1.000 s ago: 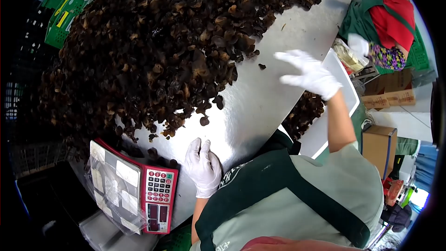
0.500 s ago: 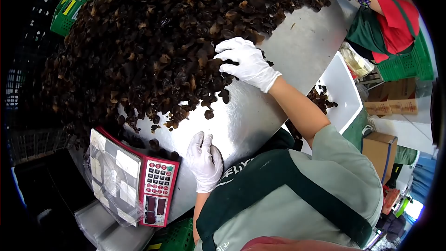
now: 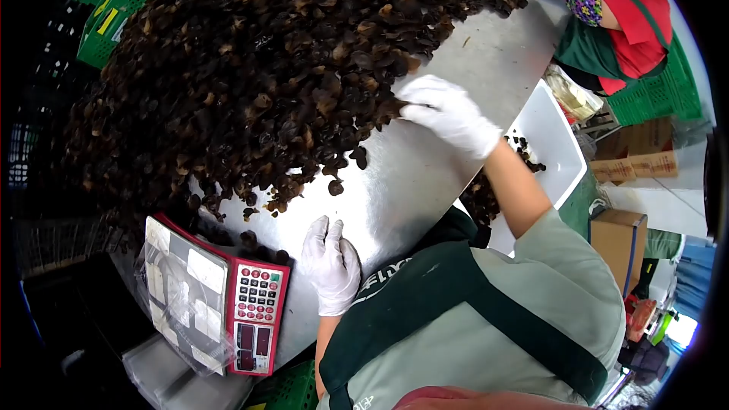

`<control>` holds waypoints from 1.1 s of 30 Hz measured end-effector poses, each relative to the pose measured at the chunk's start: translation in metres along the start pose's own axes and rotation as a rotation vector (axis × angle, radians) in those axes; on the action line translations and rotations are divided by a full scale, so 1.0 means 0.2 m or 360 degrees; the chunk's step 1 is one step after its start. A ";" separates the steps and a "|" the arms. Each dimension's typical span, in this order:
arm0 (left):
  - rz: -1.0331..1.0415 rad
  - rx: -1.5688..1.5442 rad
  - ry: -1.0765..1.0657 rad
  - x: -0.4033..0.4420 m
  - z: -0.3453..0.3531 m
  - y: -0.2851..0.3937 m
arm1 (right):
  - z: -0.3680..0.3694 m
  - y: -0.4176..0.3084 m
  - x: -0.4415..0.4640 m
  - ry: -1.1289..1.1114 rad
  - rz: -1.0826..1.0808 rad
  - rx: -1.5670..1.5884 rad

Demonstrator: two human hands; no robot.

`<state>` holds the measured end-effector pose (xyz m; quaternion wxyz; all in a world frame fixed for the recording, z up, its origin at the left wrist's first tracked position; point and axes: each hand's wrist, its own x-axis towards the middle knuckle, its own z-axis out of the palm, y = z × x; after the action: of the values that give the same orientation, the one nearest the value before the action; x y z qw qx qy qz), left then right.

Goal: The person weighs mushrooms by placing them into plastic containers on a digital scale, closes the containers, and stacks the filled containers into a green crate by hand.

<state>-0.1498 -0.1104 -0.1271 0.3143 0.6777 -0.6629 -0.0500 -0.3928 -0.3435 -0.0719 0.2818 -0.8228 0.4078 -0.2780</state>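
A big heap of dark brown wood ear mushrooms [image 3: 250, 68] covers much of the metal table [image 3: 425, 159]. At the heap's right edge is my right hand [image 3: 449, 112], in a white glove, its fingers and thumb closed around dark mushroom pieces that show at the fingertips. My left hand [image 3: 332, 269], gloved too, rests on the bare metal near my apron with its fingers stretched out and nothing in it. Close to its left stands a red digital scale [image 3: 258, 311], its pan [image 3: 186, 273] partly covered by clear plastic.
A white bin [image 3: 566, 144] with some mushroom pieces stands below the table's right edge. Green crates [image 3: 114, 23] are at the far left. A person in a red top [image 3: 638, 30] works at the upper right. A cardboard box [image 3: 616, 247] stands at the right.
My right hand has moved right and slightly down, from over the heap to its edge. My left hand stays at the same place on the table.
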 end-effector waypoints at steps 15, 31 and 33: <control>-0.0056 -0.0012 0.0034 0.00 0.00 0.00 | -0.19 -0.09 -0.03 -0.0398 0.0040 -0.0740; -0.0102 -0.0052 -0.0027 0.00 0.00 -0.02 | 0.58 -0.27 0.32 -0.0393 -0.0779 -0.0554; -0.0115 -0.0051 -0.0034 0.00 -0.01 -0.02 | 0.54 -0.21 0.29 -0.0175 -0.0607 -0.0438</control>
<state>-0.1461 -0.1104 -0.1281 0.3160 0.6955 -0.6404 -0.0792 -0.2664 -0.3447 -0.1033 0.1310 -0.9295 0.2632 -0.2228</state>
